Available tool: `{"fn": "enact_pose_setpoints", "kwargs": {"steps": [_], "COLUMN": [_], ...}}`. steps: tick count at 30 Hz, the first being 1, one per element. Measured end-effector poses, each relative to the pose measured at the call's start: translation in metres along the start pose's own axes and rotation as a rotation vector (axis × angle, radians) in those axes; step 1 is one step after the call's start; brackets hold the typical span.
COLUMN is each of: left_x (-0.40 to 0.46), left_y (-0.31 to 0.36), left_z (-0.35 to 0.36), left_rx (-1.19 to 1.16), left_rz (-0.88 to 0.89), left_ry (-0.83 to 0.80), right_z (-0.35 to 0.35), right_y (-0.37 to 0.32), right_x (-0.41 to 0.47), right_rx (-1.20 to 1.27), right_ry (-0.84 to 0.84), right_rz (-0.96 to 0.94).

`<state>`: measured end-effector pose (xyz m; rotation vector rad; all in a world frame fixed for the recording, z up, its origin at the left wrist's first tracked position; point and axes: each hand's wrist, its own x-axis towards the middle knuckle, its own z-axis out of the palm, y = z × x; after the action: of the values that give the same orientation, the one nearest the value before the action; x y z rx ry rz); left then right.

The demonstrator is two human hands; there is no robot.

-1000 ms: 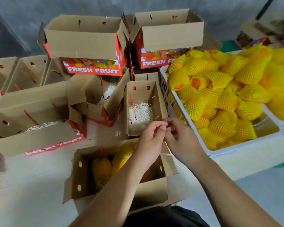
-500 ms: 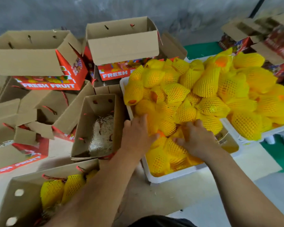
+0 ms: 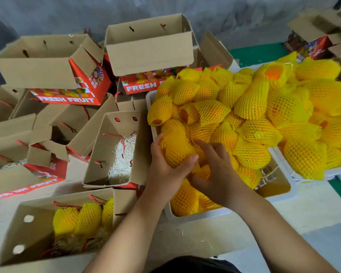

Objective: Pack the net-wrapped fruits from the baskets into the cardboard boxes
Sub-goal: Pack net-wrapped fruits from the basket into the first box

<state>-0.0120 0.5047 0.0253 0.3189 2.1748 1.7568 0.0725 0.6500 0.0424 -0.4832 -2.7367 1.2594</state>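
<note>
Yellow foam-net-wrapped fruit point(image 3: 175, 148): gripped by left hand point(image 3: 165, 170) above white plastic basket point(image 3: 197, 217), near corner. Right hand point(image 3: 215, 174): fingers curled into the pile; whether holding one, cannot tell. Risks: neighbouring fruits tumbling out; net slipping off. Destination: open brown cardboard box point(image 3: 34, 229), partly filled.

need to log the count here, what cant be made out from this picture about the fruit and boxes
- Head view: the white basket is piled high, so fruit lower down is hidden by the top layer.
- The right hand reaches between fruits; its fingertips are buried, so a grip cannot be told.
- The nearest box: the left forearm and a flap cover its right part.
- The second basket is cut off by the right edge.
</note>
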Motion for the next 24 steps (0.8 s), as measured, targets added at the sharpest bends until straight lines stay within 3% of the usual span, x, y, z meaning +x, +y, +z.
{"fn": "enact_pose_setpoints", "kwargs": {"steps": [3,7,10,13,16,18,21,24], "left_x": [-0.007,-0.009,-0.02,-0.032,-0.041,-0.047,-0.059,-0.067], "left_y": [0.006,-0.002,0.001,-0.001,-0.002,-0.007,-0.022,-0.045], "left_z": [-0.001,-0.019,-0.031,-0.05,-0.094,-0.122,-0.16,-0.208], "left_rx": [-0.452,-0.499,-0.415,-0.423,-0.389,-0.288,0.035,0.072], "left_rz": [-0.334,-0.325,-0.292,-0.202,-0.101,-0.036,-0.041,-0.049], "left_ry": [-0.146,-0.224,-0.243,-0.167,-0.117,-0.124,-0.121,-0.235], "right_z": [0.003,0.022,0.041,0.047,0.056,0.077,0.119,0.156], "right_y": [-0.013,-0.024,-0.039,-0.055,-0.076,-0.091,-0.115,-0.142], "right_x": [0.006,0.001,-0.007,-0.008,-0.01,-0.012,-0.012,-0.011], "right_rx": [0.196,0.137,0.107,0.163,0.672,0.874,0.689,0.61], "right_ry": [-0.102,-0.007,0.145,0.004,-0.263,-0.241,-0.17,-0.148], "right_rz": [-0.177,-0.218,-0.18,-0.214,-0.095,0.061,0.046,0.05]}}
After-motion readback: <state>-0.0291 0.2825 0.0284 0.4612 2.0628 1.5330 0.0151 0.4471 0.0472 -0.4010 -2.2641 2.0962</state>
